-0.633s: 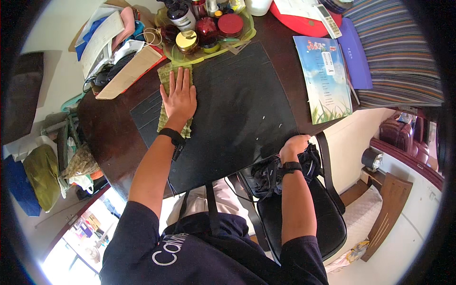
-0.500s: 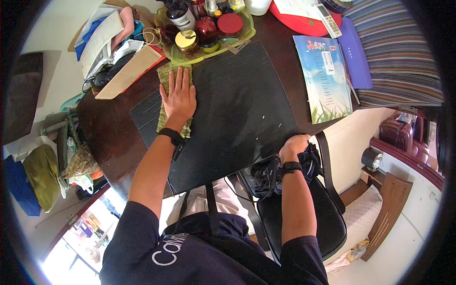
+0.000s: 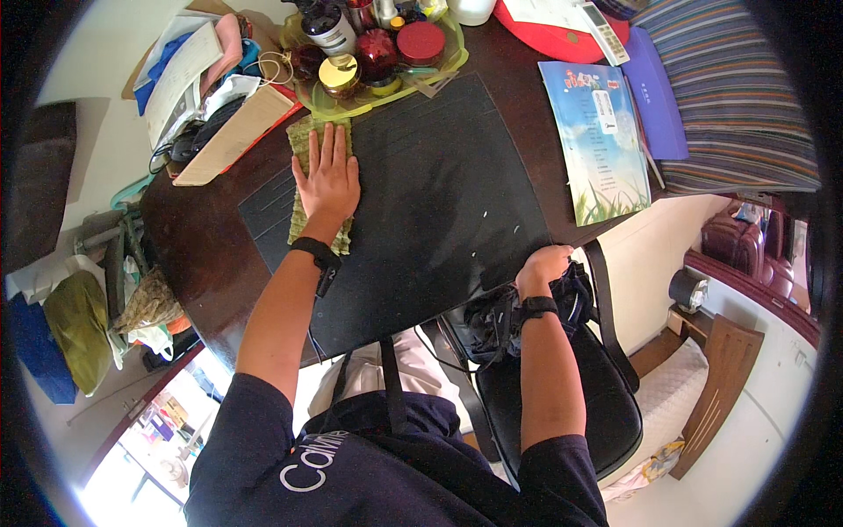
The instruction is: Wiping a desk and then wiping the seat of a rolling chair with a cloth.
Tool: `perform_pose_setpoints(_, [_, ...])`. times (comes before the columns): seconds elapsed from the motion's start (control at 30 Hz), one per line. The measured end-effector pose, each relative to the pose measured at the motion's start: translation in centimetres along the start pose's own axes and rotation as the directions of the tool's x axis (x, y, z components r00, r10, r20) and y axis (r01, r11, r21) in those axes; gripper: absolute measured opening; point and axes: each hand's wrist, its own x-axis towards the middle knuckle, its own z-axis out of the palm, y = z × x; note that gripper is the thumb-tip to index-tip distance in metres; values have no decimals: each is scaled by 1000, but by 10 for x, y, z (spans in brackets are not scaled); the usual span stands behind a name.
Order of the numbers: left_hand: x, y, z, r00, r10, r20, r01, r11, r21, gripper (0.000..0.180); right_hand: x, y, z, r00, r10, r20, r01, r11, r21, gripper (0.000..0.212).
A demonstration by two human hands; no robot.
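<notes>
My left hand (image 3: 328, 180) lies flat, fingers spread, on a green textured cloth (image 3: 305, 140). The cloth is stretched lengthwise over the left part of a black desk mat (image 3: 421, 202), its far end close to a green tray (image 3: 351, 107). At the near right corner of the mat, my right hand (image 3: 544, 265) is curled over the edge of the dark wooden desk (image 3: 189, 233). Its fingertips are partly hidden, so whether it also grips the mat does not show. A few small white specks lie on the mat's right side.
The tray holds several jars and a pump bottle (image 3: 329, 31). Far left stands a cardboard box (image 3: 237, 136) of papers and cloths. A blue booklet (image 3: 597, 145), purple folder (image 3: 654, 97) and white remote (image 3: 604, 33) lie right. A black chair (image 3: 562, 395) with a dark bag stands below the desk.
</notes>
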Motion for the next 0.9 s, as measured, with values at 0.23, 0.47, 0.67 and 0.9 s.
perform_pose_setpoints(0.23, [1, 1, 0, 1000, 0, -2, 0, 1000, 2, 56, 4, 2, 1, 1000, 28, 7, -28, 998, 48, 67])
perform_pose_setpoints(0.47, [0, 1, -1, 1000, 1, -3, -1, 1000, 3, 57, 6, 5, 3, 999, 21, 24, -23, 997, 75, 68])
perform_pose_setpoints(0.67, [0, 1, -2, 1000, -9, 12, 9, 1000, 3, 57, 13, 12, 7, 1000, -4, 6, 4, 1000, -13, 62])
perform_pose_setpoints(0.9, [0, 2, 0, 1000, -4, 7, 4, 1000, 11, 57, 17, 15, 7, 1000, -24, -1, 24, 999, -44, 62])
